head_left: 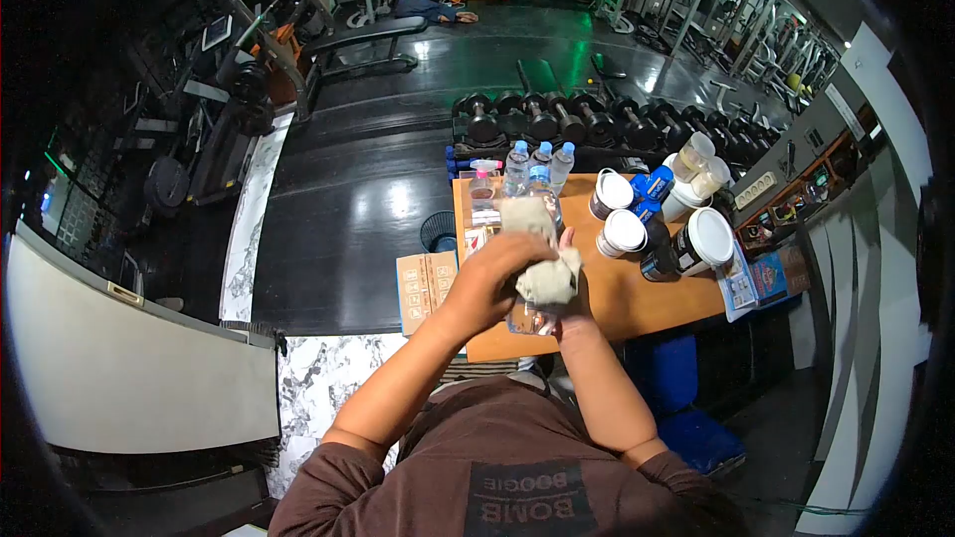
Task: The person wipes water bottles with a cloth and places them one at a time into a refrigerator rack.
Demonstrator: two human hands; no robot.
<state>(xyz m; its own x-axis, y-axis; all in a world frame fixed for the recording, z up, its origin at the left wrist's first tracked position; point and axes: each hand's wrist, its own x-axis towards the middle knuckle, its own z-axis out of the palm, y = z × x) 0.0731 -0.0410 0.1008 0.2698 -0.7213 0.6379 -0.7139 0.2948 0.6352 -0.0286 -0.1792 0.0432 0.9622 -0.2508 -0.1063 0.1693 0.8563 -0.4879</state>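
Note:
Just above the near edge of the wooden table (617, 313), my left hand (502, 268) is closed on a pale cloth (547, 281). The cloth is bunched over a clear container (531, 319), and part of it stretches up toward the bottles. My right hand (574, 306) wraps round the container's right side, its thumb pointing up; most of its fingers are hidden. Clear bottles with blue caps (516, 167) and a bottle with a pink top (482, 184) stand just beyond my hands.
White-lidded tubs (709, 237) and a blue object (653, 189) stand on the table's right part. Dumbbells (597, 121) line a rack behind. A cardboard box (428, 283) and dark basket (438, 232) are at the left, a blue chair (696, 433) at the lower right. A person lies far back.

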